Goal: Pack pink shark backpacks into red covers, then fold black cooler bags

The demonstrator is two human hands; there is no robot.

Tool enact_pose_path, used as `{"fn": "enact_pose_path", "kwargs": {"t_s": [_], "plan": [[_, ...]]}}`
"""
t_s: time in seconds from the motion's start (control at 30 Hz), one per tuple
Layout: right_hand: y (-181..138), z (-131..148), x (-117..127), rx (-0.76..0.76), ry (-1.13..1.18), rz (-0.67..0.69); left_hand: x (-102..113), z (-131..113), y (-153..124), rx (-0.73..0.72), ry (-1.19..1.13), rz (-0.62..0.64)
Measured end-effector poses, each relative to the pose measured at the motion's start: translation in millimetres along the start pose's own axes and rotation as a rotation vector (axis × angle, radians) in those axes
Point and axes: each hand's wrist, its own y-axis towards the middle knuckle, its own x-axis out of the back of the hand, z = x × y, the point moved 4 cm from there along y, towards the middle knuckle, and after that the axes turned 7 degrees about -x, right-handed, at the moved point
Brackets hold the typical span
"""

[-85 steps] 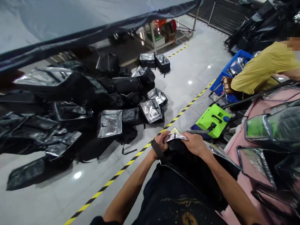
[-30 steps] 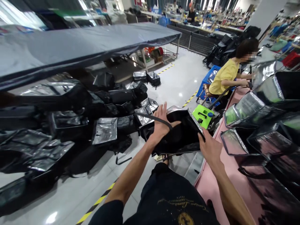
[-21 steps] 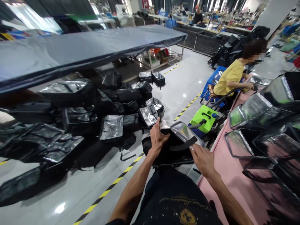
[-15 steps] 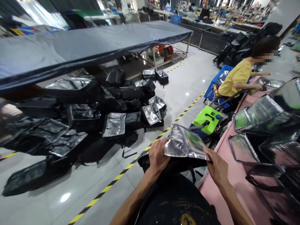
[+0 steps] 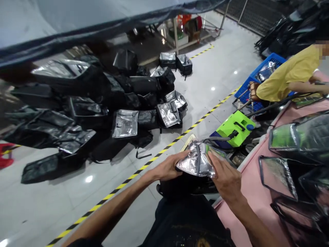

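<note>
Between my hands, in front of my body, is a black insulated bag (image 5: 197,164) with its silver foil lining showing. My left hand (image 5: 171,167) grips its left edge, thumb over the foil and fingers underneath. On the other side my right hand (image 5: 226,175) is closed around the right edge. Black fabric of the bag hangs below the foil. The fingers under the bag are hidden.
Black foil-lined bags (image 5: 125,123) lie piled on the floor to the left. A striped tape line (image 5: 144,167) crosses the floor. At right are a pink table (image 5: 236,209) with more bags, a green machine (image 5: 235,128), a blue crate (image 5: 246,85) and a co-worker (image 5: 288,77).
The bag's foil part looks more bunched, and my hands are closer together on it. My view has tilted down. The co-worker's arms have shifted over the pink table.
</note>
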Motion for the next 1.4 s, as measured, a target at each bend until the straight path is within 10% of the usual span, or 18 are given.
{"fn": "enact_pose_path", "kwargs": {"t_s": [0.23,0.5,0.87,1.0,1.13,1.27,1.4], "plan": [[94.5,10.1,-31.3,0.103,-0.003,0.332,40.3,55.7,25.1,0.203,-0.232,-0.081],[194.6,-10.7,-123.6,0.01,0.023,0.758,53.0,128.4,45.6,0.241,-0.11,-0.41],[187.1,-68.7,-273.4,-0.037,0.506,0.806,13.4,179.8,48.3,0.074,0.141,-0.392],[190.4,-68.4,-260.6,0.0,0.43,0.72,14.6,173.5,48.2,0.016,0.209,-0.336],[180.9,-74.8,-185.1,-0.026,0.352,0.271,17.7,159.9,51.8,0.071,0.216,-0.303],[107.7,-79.2,-129.2,-0.223,0.35,-0.075,14.4,153.6,50.4,0.148,0.217,-0.353],[18.3,-78.1,-157.3,-0.531,0.356,0.0,11.0,162.8,48.3,0.196,0.165,-0.383]]}}
